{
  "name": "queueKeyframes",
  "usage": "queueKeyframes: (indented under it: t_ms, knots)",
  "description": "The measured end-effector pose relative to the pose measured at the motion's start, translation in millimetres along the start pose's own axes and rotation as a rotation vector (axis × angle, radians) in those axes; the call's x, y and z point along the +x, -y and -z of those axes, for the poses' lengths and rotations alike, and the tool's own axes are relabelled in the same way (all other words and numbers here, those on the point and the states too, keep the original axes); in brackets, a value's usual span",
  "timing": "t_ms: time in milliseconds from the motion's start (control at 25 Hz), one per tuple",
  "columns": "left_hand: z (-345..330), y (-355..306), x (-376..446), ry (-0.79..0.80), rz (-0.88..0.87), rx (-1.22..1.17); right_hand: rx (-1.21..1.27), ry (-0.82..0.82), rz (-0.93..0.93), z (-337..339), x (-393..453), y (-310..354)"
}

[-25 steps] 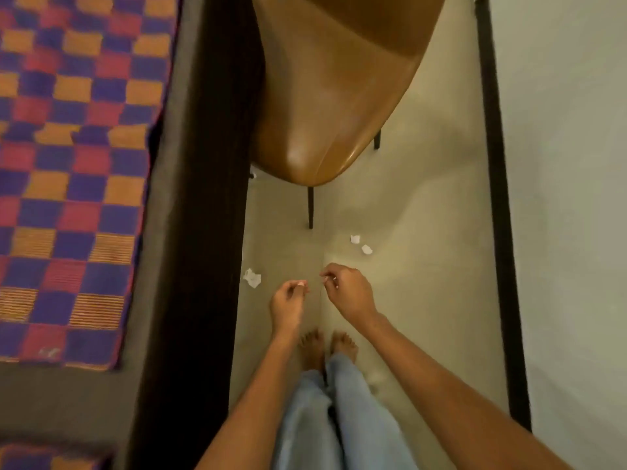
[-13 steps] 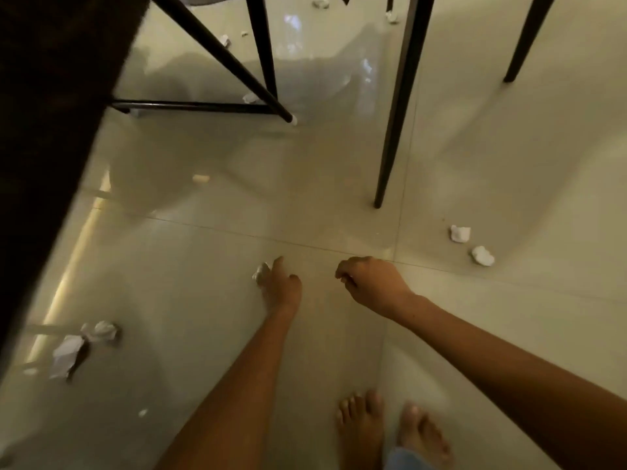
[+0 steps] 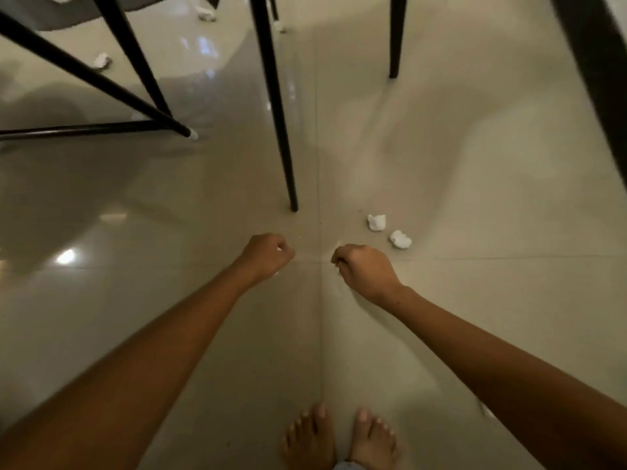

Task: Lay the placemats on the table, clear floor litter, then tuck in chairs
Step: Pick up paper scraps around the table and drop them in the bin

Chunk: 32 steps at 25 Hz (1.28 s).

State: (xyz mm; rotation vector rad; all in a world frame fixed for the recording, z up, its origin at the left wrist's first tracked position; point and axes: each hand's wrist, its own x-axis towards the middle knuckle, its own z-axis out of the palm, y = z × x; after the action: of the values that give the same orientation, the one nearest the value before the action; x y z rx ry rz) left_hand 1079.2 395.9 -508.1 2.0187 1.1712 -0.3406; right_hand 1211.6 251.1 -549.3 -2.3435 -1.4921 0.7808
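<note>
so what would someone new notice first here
Two closed hands, left and right, reach low over the shiny tiled floor. Just beyond the right hand lie two white paper scraps, near a black chair leg.

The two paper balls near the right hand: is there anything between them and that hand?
Nothing visible. Bare floor lies between the right hand and the paper balls. The chair leg stands off to their left.
</note>
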Motion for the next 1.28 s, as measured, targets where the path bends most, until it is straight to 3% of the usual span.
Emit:
queueKeyframes:
  t_ms: [80,240,320,440,560,680,720,840,920,1000,1040,1200,1280]
  knots:
    - [16,-54,14,-0.010,-0.048,-0.062,-0.029,-0.072,-0.066,12,-2,-20]
    - [-14,-103,14,-0.289,0.101,-0.522,-0.030,-0.249,-0.295,26,-6,-56]
    - [-49,-106,4,-0.251,0.192,-0.750,-0.037,-0.287,-0.378,25,-4,-66]
    - [-86,-98,3,-0.142,0.285,-0.905,-0.087,-0.172,-0.404,9,-8,-81]
    - [-99,-96,5,-0.078,0.325,-1.015,0.258,-0.220,-0.493,-3,-19,-86]
    - [-110,-103,3,-0.004,0.337,-1.246,0.889,-0.332,-0.532,10,-32,-59]
    - [-112,-107,1,0.062,0.317,-1.297,0.984,-0.333,-0.487,17,-38,-51]
    - [-118,-112,-1,0.153,0.268,-1.304,0.714,-0.330,-0.262,31,-46,-47]
    - [-120,-109,7,0.040,0.285,-1.346,0.554,-0.359,-0.183,38,-35,-53]
    - [-117,-103,16,-0.025,0.302,-1.412,0.463,-0.456,-0.217,37,-10,-57]
    - [-113,-102,18,-0.029,0.307,-1.437,0.379,-0.438,-0.218,36,5,-57]
    - [-113,-102,15,0.049,0.342,-1.435,-0.113,-0.037,-0.187,2,29,-67]
    - [-122,-101,11,0.064,0.384,-1.342,0.006,-0.115,-0.303,-9,13,-72]
